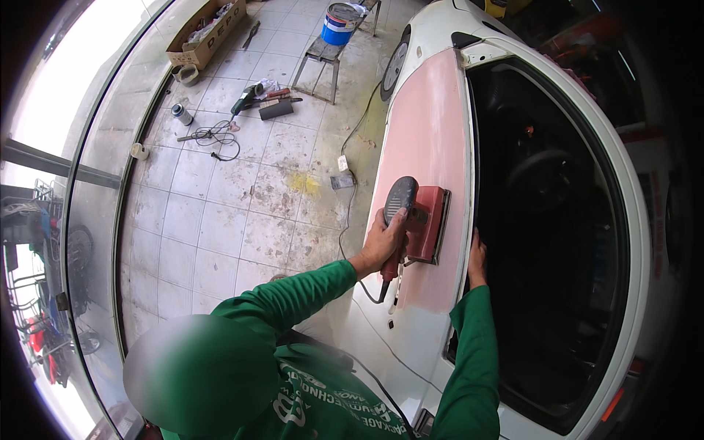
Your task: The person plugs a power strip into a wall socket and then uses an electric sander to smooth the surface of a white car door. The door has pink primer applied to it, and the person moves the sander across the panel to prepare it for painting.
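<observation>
My left hand (383, 240) is closed round the black and red grip of an electric sander (429, 222). The sander's flat red head rests against a car door (422, 110), on a wide patch of pink filler. Below it, the white door handle area (397, 290) shows a dark slot. My right hand (477, 260) lies along the edge of the dark window opening (546, 242), fingers stretched forward and partly hidden by the frame. A dark cord (342, 242) hangs from the sander beside the door.
On the tiled floor (194, 227) lie a green power tool (248, 98) with coiled cable, a dark block (276, 110) and a small can (181, 114). A blue paint tin (338, 26) stands on a metal stool (323, 53). A cardboard box (205, 40) sits by the glass wall (95, 147).
</observation>
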`<move>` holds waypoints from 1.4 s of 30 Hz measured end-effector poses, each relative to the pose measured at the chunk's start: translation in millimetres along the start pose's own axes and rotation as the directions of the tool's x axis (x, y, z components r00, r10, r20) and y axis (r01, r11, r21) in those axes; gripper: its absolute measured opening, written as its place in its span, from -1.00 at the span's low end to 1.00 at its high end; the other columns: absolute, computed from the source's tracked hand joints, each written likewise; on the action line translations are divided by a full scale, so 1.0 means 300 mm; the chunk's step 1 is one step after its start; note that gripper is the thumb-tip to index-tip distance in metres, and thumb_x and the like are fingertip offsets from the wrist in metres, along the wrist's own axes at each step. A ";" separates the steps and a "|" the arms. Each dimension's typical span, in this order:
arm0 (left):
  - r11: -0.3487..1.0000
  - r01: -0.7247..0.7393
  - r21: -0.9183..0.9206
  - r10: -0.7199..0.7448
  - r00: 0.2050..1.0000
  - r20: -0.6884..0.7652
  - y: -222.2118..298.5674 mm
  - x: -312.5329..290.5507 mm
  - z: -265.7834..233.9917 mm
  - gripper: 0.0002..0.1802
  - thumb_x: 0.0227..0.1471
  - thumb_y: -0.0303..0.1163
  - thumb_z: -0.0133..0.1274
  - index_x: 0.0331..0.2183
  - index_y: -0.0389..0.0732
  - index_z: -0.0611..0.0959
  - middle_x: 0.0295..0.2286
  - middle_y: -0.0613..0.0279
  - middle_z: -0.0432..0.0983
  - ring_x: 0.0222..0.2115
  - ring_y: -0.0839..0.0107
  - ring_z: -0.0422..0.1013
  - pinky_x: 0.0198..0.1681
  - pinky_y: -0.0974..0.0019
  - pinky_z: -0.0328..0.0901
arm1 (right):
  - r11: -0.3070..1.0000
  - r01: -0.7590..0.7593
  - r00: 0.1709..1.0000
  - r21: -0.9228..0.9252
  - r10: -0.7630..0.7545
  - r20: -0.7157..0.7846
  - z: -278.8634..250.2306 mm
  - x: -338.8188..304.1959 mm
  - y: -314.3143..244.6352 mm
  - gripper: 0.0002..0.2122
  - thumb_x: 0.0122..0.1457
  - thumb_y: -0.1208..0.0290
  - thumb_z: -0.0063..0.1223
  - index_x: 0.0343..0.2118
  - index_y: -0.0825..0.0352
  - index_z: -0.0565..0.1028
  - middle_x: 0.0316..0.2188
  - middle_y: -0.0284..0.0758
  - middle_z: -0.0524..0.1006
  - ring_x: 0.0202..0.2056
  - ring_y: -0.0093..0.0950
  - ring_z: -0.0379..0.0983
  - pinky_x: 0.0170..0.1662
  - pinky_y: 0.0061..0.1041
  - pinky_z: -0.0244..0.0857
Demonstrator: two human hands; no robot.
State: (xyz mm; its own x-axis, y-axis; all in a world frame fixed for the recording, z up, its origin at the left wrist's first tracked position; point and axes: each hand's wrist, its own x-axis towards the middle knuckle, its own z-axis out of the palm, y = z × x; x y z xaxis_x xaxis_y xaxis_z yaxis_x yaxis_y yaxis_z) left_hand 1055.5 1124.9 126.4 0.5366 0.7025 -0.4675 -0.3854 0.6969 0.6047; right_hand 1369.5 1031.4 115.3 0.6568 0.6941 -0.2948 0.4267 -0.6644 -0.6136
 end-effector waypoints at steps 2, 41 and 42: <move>1.000 -0.006 -0.016 0.005 0.999 -0.038 0.090 0.107 0.003 -0.41 0.31 0.16 0.03 -0.02 -0.13 0.25 -0.55 0.15 0.43 -0.72 0.32 0.40 -0.69 0.19 0.39 | 0.998 -0.020 0.999 -0.051 0.023 0.047 0.016 -0.005 -0.074 -0.26 0.42 -0.26 -0.31 0.12 0.44 0.55 0.04 0.05 0.60 0.13 0.00 0.50 0.22 -0.24 0.31; 0.999 -0.019 0.039 0.017 0.999 0.036 0.146 0.232 0.085 -0.40 0.31 0.28 -0.07 -0.10 -0.11 0.45 -0.51 0.23 0.44 -0.62 0.37 0.40 -0.56 0.22 0.39 | 0.995 0.038 0.993 -0.090 -0.047 -0.107 0.078 -0.017 -0.097 -0.25 0.39 -0.30 -0.31 -0.05 0.45 0.59 -0.12 0.20 0.59 0.06 0.18 0.47 0.05 -0.09 0.39; 1.000 -0.007 0.025 0.006 0.999 0.036 0.110 0.148 0.097 -0.42 0.31 0.27 -0.07 -0.08 -0.09 0.43 -0.51 0.22 0.44 -0.63 0.37 0.40 -0.57 0.21 0.40 | 0.994 0.015 0.995 -0.108 -0.025 -0.098 0.067 -0.026 -0.109 -0.27 0.39 -0.30 -0.32 -0.03 0.41 0.60 -0.12 0.19 0.59 0.06 0.17 0.47 0.05 -0.09 0.40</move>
State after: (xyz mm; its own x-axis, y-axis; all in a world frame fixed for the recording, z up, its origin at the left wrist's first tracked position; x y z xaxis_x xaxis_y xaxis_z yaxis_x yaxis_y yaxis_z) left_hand 1088.4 1175.0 144.4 0.5612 0.7008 -0.4405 -0.3700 0.6884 0.6239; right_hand 1338.0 1053.2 123.0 0.7038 0.6800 -0.2057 0.5008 -0.6802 -0.5352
